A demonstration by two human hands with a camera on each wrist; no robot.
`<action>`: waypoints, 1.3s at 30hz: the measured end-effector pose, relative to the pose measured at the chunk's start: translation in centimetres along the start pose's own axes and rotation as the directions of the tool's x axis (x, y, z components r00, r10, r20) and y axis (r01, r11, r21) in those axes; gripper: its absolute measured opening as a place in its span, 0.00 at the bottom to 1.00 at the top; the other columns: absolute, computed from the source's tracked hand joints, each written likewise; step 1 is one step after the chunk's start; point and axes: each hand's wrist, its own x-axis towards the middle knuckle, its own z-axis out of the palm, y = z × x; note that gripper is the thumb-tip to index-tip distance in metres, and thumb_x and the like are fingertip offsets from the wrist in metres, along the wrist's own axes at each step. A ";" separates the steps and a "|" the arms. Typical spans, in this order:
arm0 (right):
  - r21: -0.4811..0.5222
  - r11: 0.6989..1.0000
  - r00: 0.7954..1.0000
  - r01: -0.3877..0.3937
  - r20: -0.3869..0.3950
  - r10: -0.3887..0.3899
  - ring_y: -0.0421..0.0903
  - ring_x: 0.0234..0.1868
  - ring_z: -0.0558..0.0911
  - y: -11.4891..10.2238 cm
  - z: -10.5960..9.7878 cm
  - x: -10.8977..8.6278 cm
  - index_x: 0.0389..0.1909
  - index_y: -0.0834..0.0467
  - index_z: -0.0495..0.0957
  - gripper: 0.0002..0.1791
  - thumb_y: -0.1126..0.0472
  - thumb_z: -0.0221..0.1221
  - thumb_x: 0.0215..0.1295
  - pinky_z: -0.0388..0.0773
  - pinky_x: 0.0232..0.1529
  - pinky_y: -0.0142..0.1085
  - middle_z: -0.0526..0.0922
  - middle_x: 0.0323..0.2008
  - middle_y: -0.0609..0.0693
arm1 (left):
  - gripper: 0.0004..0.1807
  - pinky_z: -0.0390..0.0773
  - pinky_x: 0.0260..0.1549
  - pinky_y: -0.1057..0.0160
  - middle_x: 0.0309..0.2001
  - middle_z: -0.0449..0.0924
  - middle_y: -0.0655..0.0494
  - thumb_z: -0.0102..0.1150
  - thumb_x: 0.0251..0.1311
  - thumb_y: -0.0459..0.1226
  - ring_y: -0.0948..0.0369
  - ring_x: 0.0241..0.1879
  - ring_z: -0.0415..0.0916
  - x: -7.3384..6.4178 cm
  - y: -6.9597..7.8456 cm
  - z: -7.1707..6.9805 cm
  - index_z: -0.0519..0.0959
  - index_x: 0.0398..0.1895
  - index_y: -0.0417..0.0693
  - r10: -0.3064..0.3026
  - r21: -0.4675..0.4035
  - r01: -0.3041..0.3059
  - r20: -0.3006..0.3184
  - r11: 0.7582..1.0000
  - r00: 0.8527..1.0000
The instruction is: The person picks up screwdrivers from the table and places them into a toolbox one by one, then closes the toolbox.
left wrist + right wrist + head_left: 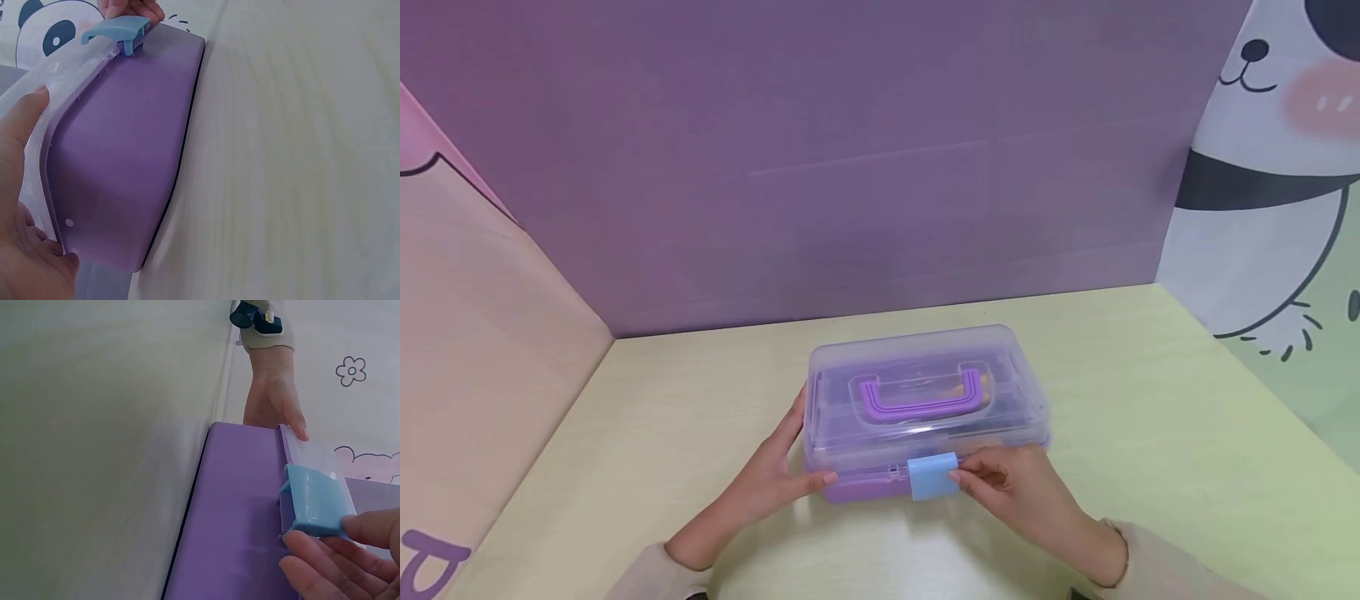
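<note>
A plastic storage box [917,446] stands on the table, its clear lid [835,429] lying down on a purple base [125,144]. A purple carrying handle [921,412] lies folded flat in the lid. My left hand [763,479] holds the box's left end, thumb at the front corner and fingers along the side. At the front edge, my right hand [1018,492] pinches the right edge of a light blue latch [933,477] between thumb and fingers. In the right wrist view the latch [319,497] stands tilted out from the box. Contents behind the lid are too blurred to tell.
A pale wooden table [700,392] lies under the box. Behind it rises a purple wall panel [850,167]. Printed panels close both sides, with a cartoon panda [1270,242] on the right one.
</note>
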 end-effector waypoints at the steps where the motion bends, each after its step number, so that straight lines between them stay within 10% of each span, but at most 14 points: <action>1: 0.006 1.000 1.000 -0.011 0.002 0.011 0.32 0.25 0.81 0.0 0.0 0.0 0.25 0.63 0.83 0.03 0.71 0.64 0.55 0.80 0.25 0.25 0.85 0.25 0.50 | 0.61 0.50 0.61 0.33 0.75 0.42 0.51 0.72 0.46 0.36 0.45 0.71 0.43 0.0 0.0 0.0 0.38 0.75 0.64 0.003 -0.004 -0.003 0.002 1.000 1.000; 13: -0.035 0.999 1.000 -0.002 -0.008 0.002 0.34 0.24 0.82 -0.1 0.0 0.3 0.23 0.61 0.82 0.05 0.69 0.64 0.56 0.79 0.25 0.23 0.84 0.22 0.47 | 0.61 0.50 0.62 0.34 0.75 0.42 0.53 0.71 0.46 0.35 0.61 0.72 0.44 0.0 -0.4 0.0 0.38 0.75 0.63 0.018 -0.006 -0.018 0.001 1.000 1.000; 39: -0.008 0.990 0.988 -0.143 0.058 0.144 0.32 0.25 0.80 -0.2 0.2 0.1 0.21 0.60 0.82 0.07 0.66 0.63 0.59 0.80 0.26 0.25 0.82 0.21 0.44 | 0.60 0.48 0.62 0.34 0.75 0.40 0.53 0.71 0.47 0.35 0.59 0.72 0.40 -0.1 -0.3 0.0 0.39 0.75 0.65 -0.010 -0.019 0.010 -0.004 1.000 1.000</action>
